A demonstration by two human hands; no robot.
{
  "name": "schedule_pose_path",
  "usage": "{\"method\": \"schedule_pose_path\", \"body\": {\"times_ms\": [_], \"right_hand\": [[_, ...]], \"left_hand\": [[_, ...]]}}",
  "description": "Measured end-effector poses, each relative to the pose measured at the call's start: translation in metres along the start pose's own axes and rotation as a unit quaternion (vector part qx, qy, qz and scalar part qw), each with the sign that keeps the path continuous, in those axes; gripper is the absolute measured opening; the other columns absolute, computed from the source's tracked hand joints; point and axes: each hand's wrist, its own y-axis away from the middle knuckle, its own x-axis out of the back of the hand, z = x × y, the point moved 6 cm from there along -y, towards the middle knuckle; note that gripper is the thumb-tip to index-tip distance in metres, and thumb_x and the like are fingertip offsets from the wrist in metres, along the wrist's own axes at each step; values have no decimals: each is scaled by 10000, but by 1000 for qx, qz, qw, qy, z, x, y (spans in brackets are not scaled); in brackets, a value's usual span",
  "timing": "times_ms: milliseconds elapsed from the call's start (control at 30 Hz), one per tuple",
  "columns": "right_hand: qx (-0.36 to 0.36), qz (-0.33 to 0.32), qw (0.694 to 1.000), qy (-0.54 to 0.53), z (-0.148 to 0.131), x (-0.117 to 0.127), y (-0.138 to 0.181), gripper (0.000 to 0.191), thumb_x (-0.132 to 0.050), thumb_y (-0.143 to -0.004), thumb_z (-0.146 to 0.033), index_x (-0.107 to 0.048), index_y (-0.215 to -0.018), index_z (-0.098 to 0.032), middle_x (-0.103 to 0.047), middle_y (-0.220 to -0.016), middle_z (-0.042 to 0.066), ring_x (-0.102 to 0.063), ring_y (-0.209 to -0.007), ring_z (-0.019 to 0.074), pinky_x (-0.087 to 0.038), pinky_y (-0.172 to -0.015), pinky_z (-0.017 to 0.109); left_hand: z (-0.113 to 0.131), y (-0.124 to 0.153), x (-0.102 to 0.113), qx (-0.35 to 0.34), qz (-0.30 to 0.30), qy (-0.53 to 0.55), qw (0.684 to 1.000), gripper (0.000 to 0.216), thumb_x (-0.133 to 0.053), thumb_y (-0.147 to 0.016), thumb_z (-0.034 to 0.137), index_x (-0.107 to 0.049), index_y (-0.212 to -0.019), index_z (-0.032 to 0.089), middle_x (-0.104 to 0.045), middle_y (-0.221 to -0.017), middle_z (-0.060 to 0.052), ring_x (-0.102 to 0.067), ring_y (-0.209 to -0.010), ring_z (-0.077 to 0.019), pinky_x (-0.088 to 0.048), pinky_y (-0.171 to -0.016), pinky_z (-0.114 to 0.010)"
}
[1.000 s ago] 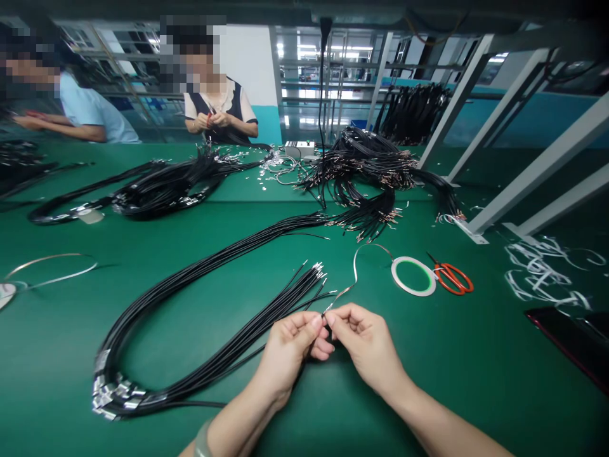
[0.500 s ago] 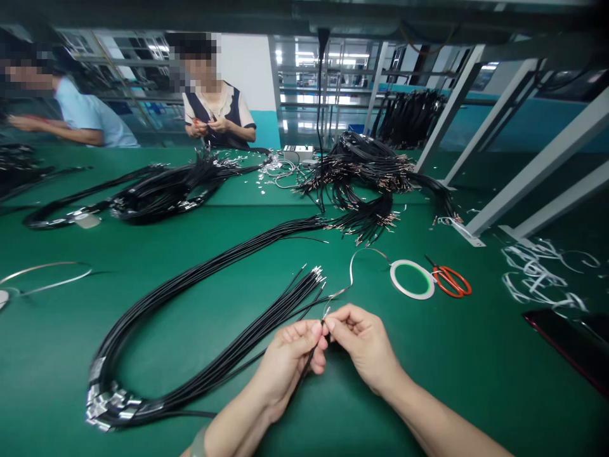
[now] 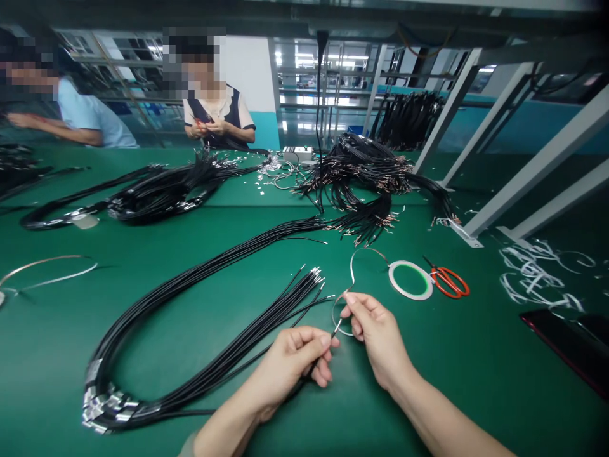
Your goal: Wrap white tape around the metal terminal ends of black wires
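My left hand [image 3: 297, 358] pinches the end of a thin black wire [image 3: 318, 355] low in the middle of the view. My right hand [image 3: 378, 333] is just to its right, fingers pinched on a narrow silvery tape strip [image 3: 352, 270]. The strip loops at the wire's tip and runs up to a thin tape roll [image 3: 410, 280] lying flat on the green table [image 3: 190, 247]. A long bundle of black wires [image 3: 200, 343] curves to the left of my hands, its bare tips [image 3: 314, 275] close to my fingers.
Orange-handled scissors [image 3: 447, 281] lie right of the roll. Heaps of black cables [image 3: 366, 174] fill the far middle, another heap [image 3: 162, 187] the far left. White scraps [image 3: 537, 273] and a dark flat object [image 3: 571, 346] sit right. Two people [image 3: 216, 120] work across the table.
My hands have moved apart a little: the left hand dropped lower with the wire, and the right hand has drawn the tape into a small loop at the wire's tip.
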Motion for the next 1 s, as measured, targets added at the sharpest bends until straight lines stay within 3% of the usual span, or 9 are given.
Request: {"method": "schedule_pose_path", "body": {"times_ms": [100,233,433,567,800,900,1000], "right_hand": [[48,19,998,32,-10,8,-2,258,-609,-830,-402,-627,-920,-161,-613,-684,4,-372,-472,84,-272,-445,211],[61,-11,997,47,-12,3,1,256,-586,-849,-390,-615,-965,-163,-628,-714,15,-411,-501,101,-314,-486,228],[39,-83,996,12,-13,-11,11,246,-575,-865,-340,-561,-1052,-181,-636,-821,23,-477,-590,109,-383,-570,232],[44,-124,991,-7,-11,-21,16,331,-691,-778,-285,-531,-1056,-205,-621,-828,8,-553,-718,139,-432,-675,253],[45,-167,984,-34,-10,-23,11,396,-706,-764,-266,-495,-1094,-207,-589,-756,-14,-552,-658,140,-443,-627,268],[63,-140,988,-3,-22,-9,2,385,-647,-818,-304,-476,-1147,-201,-593,-727,-11,-517,-630,138,-418,-613,264],[88,-67,993,28,-31,7,-5,325,-527,-892,-361,-474,-1165,-192,-623,-750,14,-476,-589,134,-388,-598,262]], "left_hand": [[4,0,5,-48,54,-87,994,256,-654,-782,355,-657,-786,99,-594,-527,-6,-542,-439,-82,-453,-468,-182],[9,2,12,-126,135,-162,969,227,-680,-752,344,-682,-804,124,-528,-625,19,-555,-466,-86,-462,-433,-182],[14,8,13,-179,165,-252,937,171,-631,-798,317,-702,-815,161,-515,-665,12,-536,-470,-73,-432,-429,-168],[17,10,12,-176,168,-261,934,194,-625,-799,333,-697,-780,154,-508,-639,14,-526,-455,-73,-410,-420,-168],[5,3,6,-98,118,-156,976,328,-531,-846,418,-616,-710,131,-553,-460,6,-466,-359,-86,-356,-408,-191],[10,5,-8,-156,73,-259,950,276,-529,-857,366,-682,-763,157,-637,-714,-58,-601,-632,-156,-468,-626,-262],[14,9,-19,-210,39,-379,901,190,-618,-801,308,-696,-949,219,-611,-1028,-88,-562,-985,-234,-432,-876,-337]]}}
